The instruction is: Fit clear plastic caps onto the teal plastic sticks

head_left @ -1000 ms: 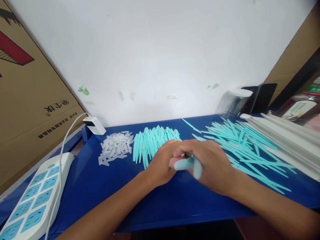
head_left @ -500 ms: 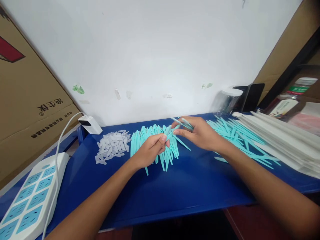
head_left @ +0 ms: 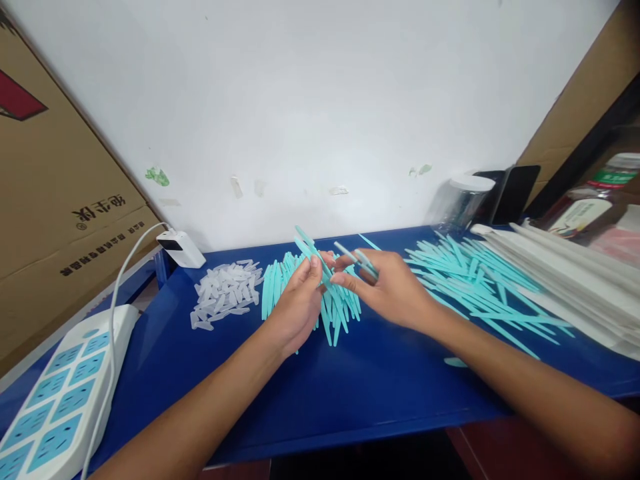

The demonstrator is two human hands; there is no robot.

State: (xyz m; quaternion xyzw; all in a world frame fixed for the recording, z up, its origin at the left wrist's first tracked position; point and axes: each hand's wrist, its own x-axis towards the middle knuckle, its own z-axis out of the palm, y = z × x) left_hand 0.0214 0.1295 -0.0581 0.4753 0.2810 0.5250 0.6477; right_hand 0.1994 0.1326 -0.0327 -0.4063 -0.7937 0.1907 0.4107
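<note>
The left hand (head_left: 295, 303) pinches teal sticks (head_left: 306, 239) above the row (head_left: 271, 287), their long axis slanting across it from far left to near right. The right hand (head_left: 393, 290), over the row's right edge, grasps more sticks (head_left: 346, 251) in its fingers; its thumb tip is beside the pinched ones, contact unclear. Right of the row, nearer the right hand, lies the loose pile (head_left: 493, 303).

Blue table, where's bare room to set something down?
Front middle of the table, nearer you than the teal pile; also left, between power strip and clear pieces. Crowded: around the left hand and right hand, and rightward, with loose sticks and white stack.
</note>
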